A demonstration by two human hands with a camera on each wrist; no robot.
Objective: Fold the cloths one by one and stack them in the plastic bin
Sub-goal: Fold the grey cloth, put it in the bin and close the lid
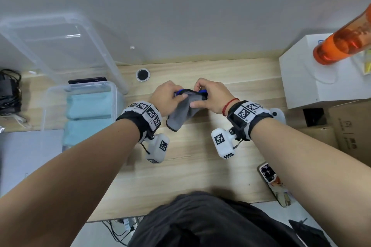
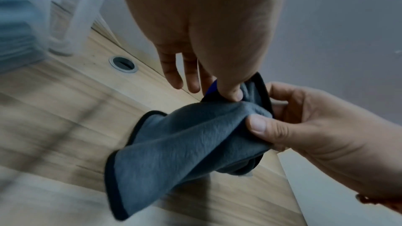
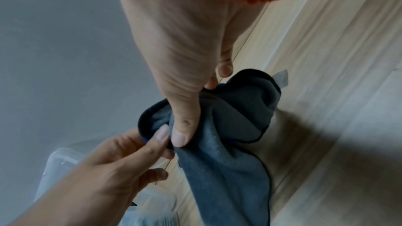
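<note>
A grey cloth (image 1: 180, 113) with a dark hem and a blue underside hangs bunched above the wooden table (image 1: 190, 166). My left hand (image 1: 169, 96) pinches its upper edge, thumb on top (image 2: 232, 92). My right hand (image 1: 208, 96) pinches the same edge close beside it, thumb pressed on the grey face (image 3: 185, 126). The cloth's (image 2: 185, 143) lower end droops toward the table (image 3: 228, 186). The clear plastic bin (image 1: 114, 94) stands at the left with light-blue folded cloths (image 1: 88, 106) inside.
The bin's clear lid (image 1: 60, 41) leans against the wall behind it. A round cable grommet (image 1: 143, 75) sits in the table. A white box (image 1: 313, 78) with an orange bottle (image 1: 345, 39) is at the right, cardboard boxes (image 1: 349, 126) beside it, a phone (image 1: 275, 184) at the front edge.
</note>
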